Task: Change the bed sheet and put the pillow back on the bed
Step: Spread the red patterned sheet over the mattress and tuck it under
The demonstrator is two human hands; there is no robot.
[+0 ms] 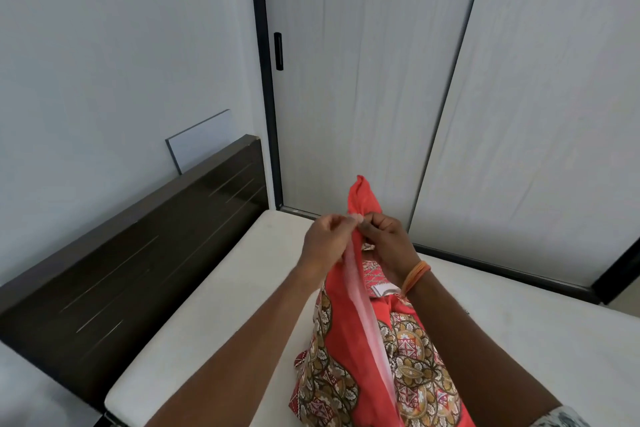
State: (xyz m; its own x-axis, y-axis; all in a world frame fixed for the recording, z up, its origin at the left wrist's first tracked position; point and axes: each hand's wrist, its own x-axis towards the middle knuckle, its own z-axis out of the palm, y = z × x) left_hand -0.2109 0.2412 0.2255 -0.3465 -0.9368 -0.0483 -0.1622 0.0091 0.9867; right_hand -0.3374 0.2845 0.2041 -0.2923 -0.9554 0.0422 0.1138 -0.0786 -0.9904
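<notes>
A red bed sheet (360, 350) with a brown and cream pattern hangs bunched in front of me, above the bare white mattress (221, 305). My left hand (325, 239) pinches the sheet's edge near its top. Right beside it, my right hand (388, 239), with orange threads at the wrist, grips the same bunched edge. A red corner of the sheet sticks up above both hands. No pillow is in view.
A dark wooden headboard (145, 253) runs along the left of the mattress. Behind it a white board (204, 139) leans on the wall. White sliding wardrobe doors (381, 80) with black frames stand just beyond the mattress.
</notes>
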